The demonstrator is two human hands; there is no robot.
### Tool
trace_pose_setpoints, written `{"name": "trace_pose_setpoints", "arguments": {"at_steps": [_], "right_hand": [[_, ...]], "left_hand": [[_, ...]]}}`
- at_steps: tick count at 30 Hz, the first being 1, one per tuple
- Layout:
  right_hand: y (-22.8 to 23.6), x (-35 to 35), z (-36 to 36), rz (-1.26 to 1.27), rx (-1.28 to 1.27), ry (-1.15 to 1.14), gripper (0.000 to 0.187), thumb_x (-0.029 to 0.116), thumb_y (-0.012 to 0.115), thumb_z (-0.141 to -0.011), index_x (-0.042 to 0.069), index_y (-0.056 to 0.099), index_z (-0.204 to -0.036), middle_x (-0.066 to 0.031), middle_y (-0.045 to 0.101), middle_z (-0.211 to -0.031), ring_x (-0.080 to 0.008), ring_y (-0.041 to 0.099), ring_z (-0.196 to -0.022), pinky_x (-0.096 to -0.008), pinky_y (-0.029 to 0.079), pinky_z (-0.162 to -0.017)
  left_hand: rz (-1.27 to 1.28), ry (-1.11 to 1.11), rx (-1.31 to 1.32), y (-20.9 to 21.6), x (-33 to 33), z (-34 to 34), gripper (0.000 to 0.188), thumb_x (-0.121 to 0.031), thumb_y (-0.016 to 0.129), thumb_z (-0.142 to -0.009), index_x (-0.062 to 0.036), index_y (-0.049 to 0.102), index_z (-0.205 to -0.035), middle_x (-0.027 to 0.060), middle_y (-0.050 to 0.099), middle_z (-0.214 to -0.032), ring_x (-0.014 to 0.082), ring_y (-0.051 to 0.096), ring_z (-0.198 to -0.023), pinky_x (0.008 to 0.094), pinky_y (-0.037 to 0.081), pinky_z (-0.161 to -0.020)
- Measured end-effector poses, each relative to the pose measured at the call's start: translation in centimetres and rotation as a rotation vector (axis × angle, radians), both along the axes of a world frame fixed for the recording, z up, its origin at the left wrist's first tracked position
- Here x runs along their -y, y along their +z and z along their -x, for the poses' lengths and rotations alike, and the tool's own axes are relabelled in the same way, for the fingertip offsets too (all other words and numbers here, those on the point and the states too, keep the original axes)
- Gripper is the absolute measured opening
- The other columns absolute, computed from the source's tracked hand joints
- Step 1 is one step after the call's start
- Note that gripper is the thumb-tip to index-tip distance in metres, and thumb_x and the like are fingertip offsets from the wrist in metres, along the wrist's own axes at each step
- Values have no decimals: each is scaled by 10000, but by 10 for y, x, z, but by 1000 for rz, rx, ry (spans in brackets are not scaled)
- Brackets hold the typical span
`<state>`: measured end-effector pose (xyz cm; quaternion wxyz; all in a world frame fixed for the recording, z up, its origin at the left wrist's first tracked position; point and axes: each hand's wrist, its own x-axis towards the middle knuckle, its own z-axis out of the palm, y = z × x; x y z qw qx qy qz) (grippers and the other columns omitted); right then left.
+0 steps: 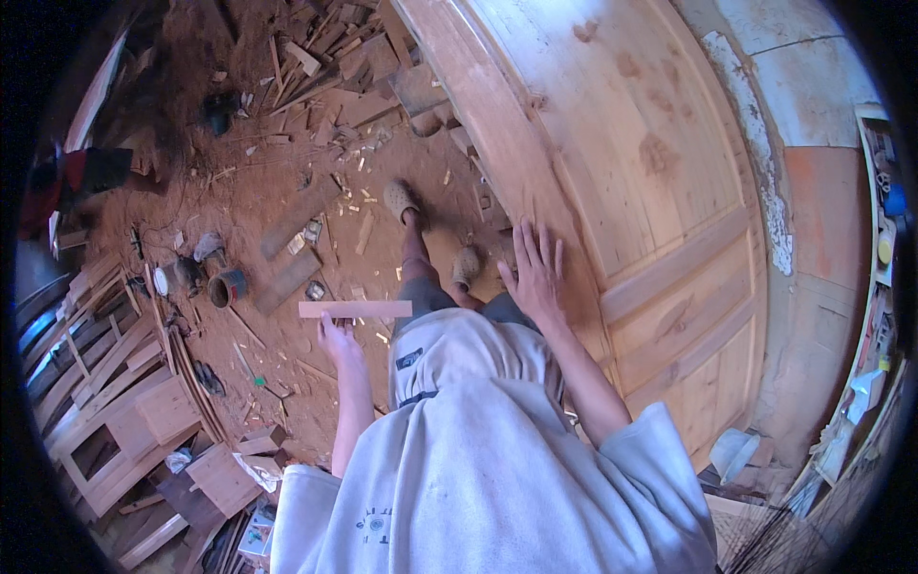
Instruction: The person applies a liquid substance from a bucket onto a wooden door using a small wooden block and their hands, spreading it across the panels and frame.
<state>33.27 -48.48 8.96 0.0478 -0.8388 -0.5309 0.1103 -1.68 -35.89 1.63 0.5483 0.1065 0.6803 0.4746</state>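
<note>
My left hand (340, 341) is closed on a short, flat strip of wood (368, 309), held level in front of my left side. Part of the fingers is hidden behind the strip. My right hand (535, 279) lies flat with fingers spread on the near frame edge of a large panelled wooden door (636, 292). The door is pale brown with dark knots, and its raised panels are divided by rails.
Scrap wood (359, 72) is heaped at the far end of the dirt floor. Cans and a bucket (227, 287) stand left, near stacked boards (124, 373). Loose planks (287, 279) and chips lie by my feet. A cluttered shelf (875, 239) runs along the right wall.
</note>
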Motion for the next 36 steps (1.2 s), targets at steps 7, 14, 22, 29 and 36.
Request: {"name": "trace_pose_setpoints", "arguments": {"at_steps": [7,14,22,29,36], "right_hand": [[-2,-6,5,-69,6,-55,689,438,445,-891,77,220,-1433,-86,266,-1470,-349,161,-1367,-562,95,-1088],[-8,16,6,-31,62,-19,683,414,440,-898,65,202,-1434,-104,299,-1452,-341,186,-1364,-526,109,-1096],[-12,27,-6,-286,-141,-189,712,428,491,-883,20,235,-1407,-227,271,-1425,-397,208,-1337,-496,178,-1090],[-4,27,8,-18,33,-164,731,520,492,-852,136,255,-1427,-163,191,-1478,-370,150,-1366,-599,110,-1065],[-6,15,2,-12,86,-146,724,516,492,-852,183,233,-1440,-138,188,-1486,-358,132,-1373,-600,84,-1069]], "left_hand": [[32,22,-9,0,2,1,365,-254,528,-925,-25,468,-1204,115,550,-1085,233,563,-944,365,474,-809],[34,-19,33,0,13,-4,313,-246,523,-925,-43,496,-1162,90,565,-1029,211,554,-898,342,464,-783],[20,-96,23,3,12,-8,280,-246,519,-926,-56,509,-1133,86,585,-988,199,569,-877,336,455,-763],[56,-53,2,-8,17,2,282,-254,522,-925,-55,504,-1124,90,592,-985,198,575,-887,345,460,-770],[33,-59,27,-12,23,6,315,-256,530,-923,-43,486,-1151,93,578,-1015,221,571,-898,368,469,-806]]}}
